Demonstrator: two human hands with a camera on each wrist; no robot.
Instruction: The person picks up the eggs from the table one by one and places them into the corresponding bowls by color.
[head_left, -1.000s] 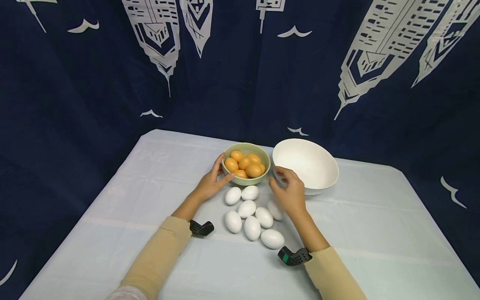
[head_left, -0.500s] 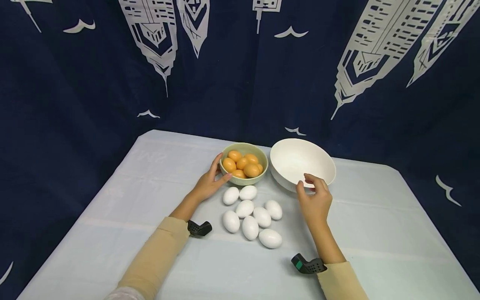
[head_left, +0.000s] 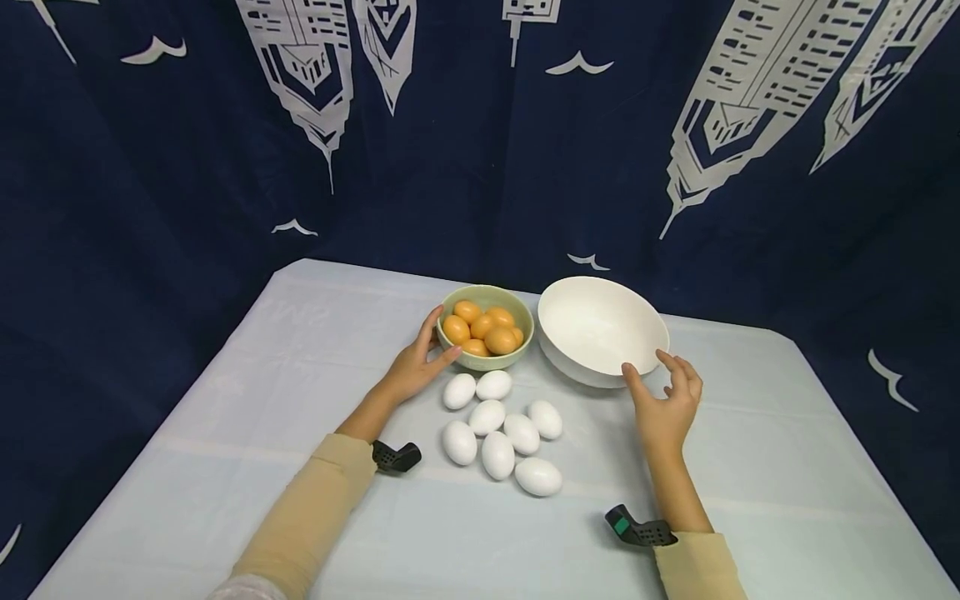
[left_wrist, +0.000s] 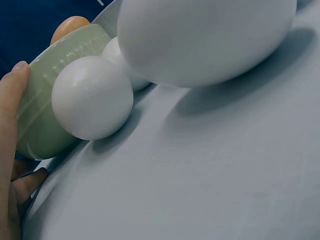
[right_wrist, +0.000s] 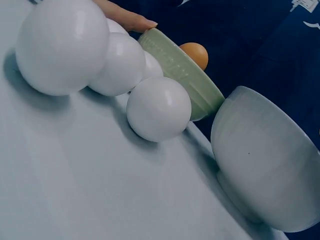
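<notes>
My left hand [head_left: 408, 367] holds the side of a small green bowl [head_left: 483, 362], its thumb on the near rim and its fingers round the left side. Several orange egg-shaped things [head_left: 482, 326] fill that bowl. At the front right of a large white bowl [head_left: 592, 375], my right hand [head_left: 667, 408] is spread, thumb and fingers apart, near the rim; whether it touches cannot be told. Nothing is visible inside the white bowl. Several white eggs [head_left: 498, 455] lie loosely grouped on the table in front of the green bowl. In the left wrist view the thumb [left_wrist: 12, 92] lies against the green bowl.
The bowls stand side by side near the back edge of the white-covered table [head_left: 315, 517]. Behind them hangs a dark blue curtain [head_left: 465, 183] with white printed buildings and birds. A black wrist device [head_left: 397, 457] sits on each forearm.
My right hand has moved rightward from between the two bowls, past the front of the white bowl to its right side, with its fingers spreading. My left hand stays on the green bowl.
</notes>
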